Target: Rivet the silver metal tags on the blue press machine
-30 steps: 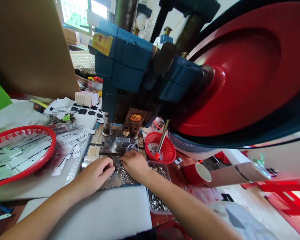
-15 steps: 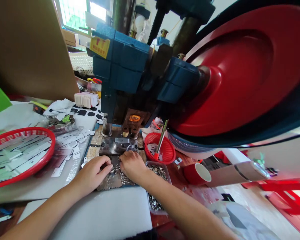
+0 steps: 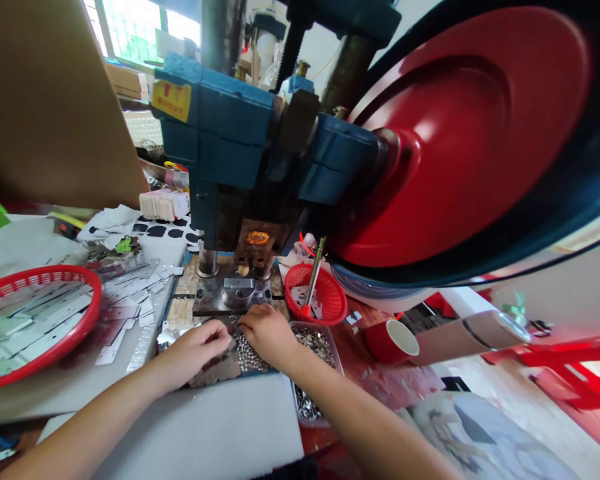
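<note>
My left hand point(image 3: 197, 350) is at the front of a blue press point(image 3: 225, 127), thumb and fingers pinched together; what they hold, if anything, is too small to make out. Close by on the right, my right hand point(image 3: 267, 333) has curled fingers pointing down at a spread of small shiny metal pieces point(image 3: 250, 353). Its fingertips are partly hidden. The pieces lie on a metal plate in front of the die block point(image 3: 239, 292). Above the block, the press head with its punch is raised, with a gap between them.
A large red flywheel point(image 3: 460, 147) overhangs the right side. Beside my right forearm stands a clear plastic box point(image 3: 337, 360) of metal parts, with a small red basket point(image 3: 343, 303) behind it and a red cup point(image 3: 380, 340). At left, a red basket point(image 3: 93, 313) holds white strips.
My left hand has shifted slightly toward the right hand. My right hand stays over the small metal pieces. The camera view has turned a little, moving the press leftward in the picture.
</note>
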### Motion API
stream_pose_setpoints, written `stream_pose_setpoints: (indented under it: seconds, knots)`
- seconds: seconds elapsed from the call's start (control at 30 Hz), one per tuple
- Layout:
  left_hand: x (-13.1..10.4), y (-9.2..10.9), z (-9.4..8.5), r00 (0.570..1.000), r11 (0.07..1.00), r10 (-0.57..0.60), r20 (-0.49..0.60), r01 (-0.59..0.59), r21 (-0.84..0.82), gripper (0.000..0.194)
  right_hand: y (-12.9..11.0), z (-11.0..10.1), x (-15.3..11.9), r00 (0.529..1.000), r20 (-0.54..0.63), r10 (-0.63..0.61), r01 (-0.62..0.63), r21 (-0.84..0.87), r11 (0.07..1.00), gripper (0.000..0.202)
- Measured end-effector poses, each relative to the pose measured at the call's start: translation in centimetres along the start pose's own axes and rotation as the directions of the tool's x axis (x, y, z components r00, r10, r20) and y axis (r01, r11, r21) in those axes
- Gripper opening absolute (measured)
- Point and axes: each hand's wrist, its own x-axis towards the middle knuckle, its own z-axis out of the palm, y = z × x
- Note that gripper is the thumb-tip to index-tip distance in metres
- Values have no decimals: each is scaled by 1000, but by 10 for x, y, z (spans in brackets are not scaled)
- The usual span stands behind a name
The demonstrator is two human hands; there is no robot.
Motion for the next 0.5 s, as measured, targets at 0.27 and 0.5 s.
stream_pose_setpoints:
  seconds: [0.27, 0.5]
  knots:
    - [9, 8, -11, 966, 798, -256, 28, 227, -558, 26, 0, 10, 0, 998, -34, 51, -49, 59, 997, 17]
    - [14, 12, -3, 955, 763, -296, -18, 225, -606, 18, -1, 18, -3, 994, -70, 86, -79, 104, 991, 16]
